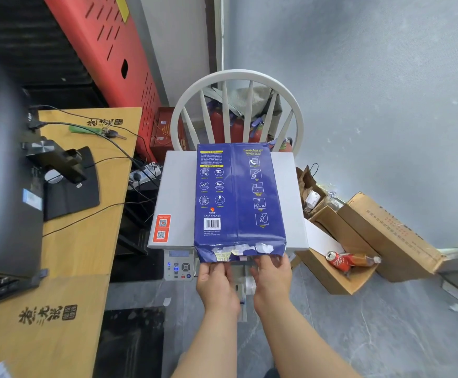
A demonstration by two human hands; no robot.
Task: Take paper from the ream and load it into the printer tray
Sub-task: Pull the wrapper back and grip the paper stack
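Observation:
A blue-wrapped paper ream (238,195) lies flat on top of a light grey printer (176,197), which stands on a white chair. The ream's near end is torn open and overhangs the printer's front edge. My left hand (215,282) pinches the torn wrapper at its near-left corner. My right hand (273,279) holds the wrapper's near-right edge, fingers tucked under the flap. The printer's control panel (178,264) with buttons shows just left of my left hand. The paper tray is hidden below my hands.
A wooden desk (86,241) with a monitor, cables and keys stands to the left. Open cardboard boxes (358,241) with a red can and a bottle sit on the floor to the right. Fire extinguishers stand behind the white chair (236,80).

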